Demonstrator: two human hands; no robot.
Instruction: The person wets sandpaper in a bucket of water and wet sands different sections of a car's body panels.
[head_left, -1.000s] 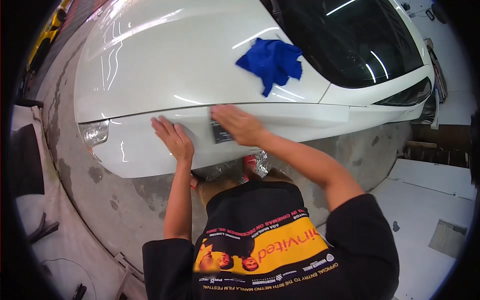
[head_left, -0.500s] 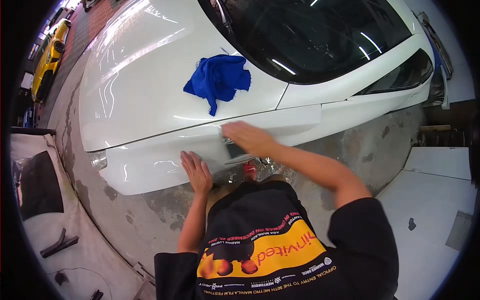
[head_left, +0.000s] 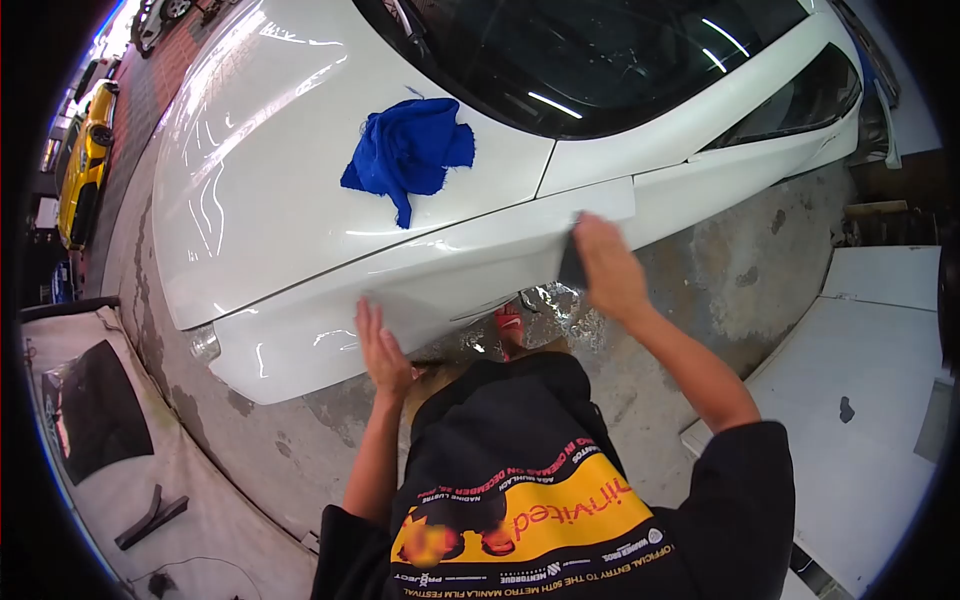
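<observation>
My right hand (head_left: 612,270), slightly blurred, presses a dark grey piece of sandpaper (head_left: 571,262) against the white car's front fender (head_left: 450,262), close to its rear end. The palm covers part of the sheet. Farther forward, my left hand (head_left: 382,350) lies with its fingers stretched out on the lower part of the same fender, holding nothing. A crumpled blue cloth (head_left: 412,150) with frayed edges rests on the hood (head_left: 270,200), above both hands.
Wet concrete floor (head_left: 700,290) runs below the fender, with my red shoe (head_left: 509,327) on it. White panels (head_left: 830,350) lie at the right. At the left is a pale covered surface (head_left: 190,450) bearing dark pieces. A yellow car (head_left: 85,165) stands far left.
My right hand has slid with the sandpaper to the right along the fender, toward the door. My left hand stays on the panel. The view has shifted slightly.
</observation>
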